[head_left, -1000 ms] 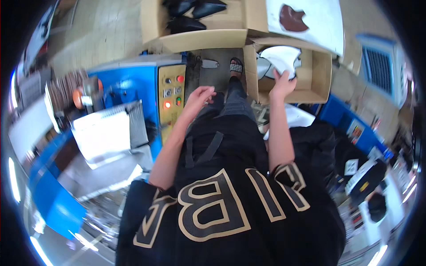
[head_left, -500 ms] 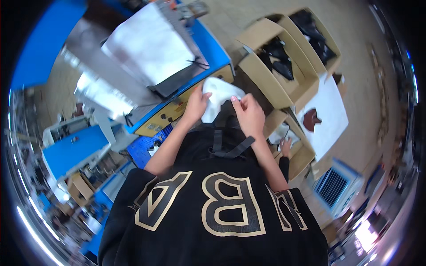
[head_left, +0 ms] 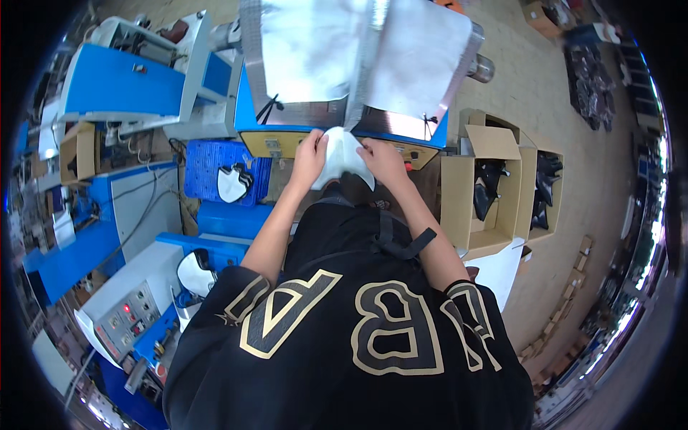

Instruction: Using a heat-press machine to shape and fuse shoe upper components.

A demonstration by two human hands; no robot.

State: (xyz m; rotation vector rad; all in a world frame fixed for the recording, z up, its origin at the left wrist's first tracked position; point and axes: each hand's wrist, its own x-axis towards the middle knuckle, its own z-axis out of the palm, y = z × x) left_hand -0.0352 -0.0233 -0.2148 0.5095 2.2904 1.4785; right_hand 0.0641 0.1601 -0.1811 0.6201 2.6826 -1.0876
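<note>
Fingers of left hand (head_left: 309, 154) and right hand (head_left: 381, 156) grasp 1 white, curved, limp fabric piece (head_left: 342, 154).

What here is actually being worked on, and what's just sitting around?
In use:
- white fabric piece, gripped by left hand and right hand
- blue press machine with silver pads, right in front of the hands

Lying about:
- cardboard boxes of dark pieces
- blue crate holding a white piece
- grey control box

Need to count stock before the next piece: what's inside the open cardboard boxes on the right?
The nearer cardboard box holds dark pieces, and the box behind it holds more. How many, and what lies beneath them, is hidden. Both hands, left hand and right hand, hold a white piece.
</note>
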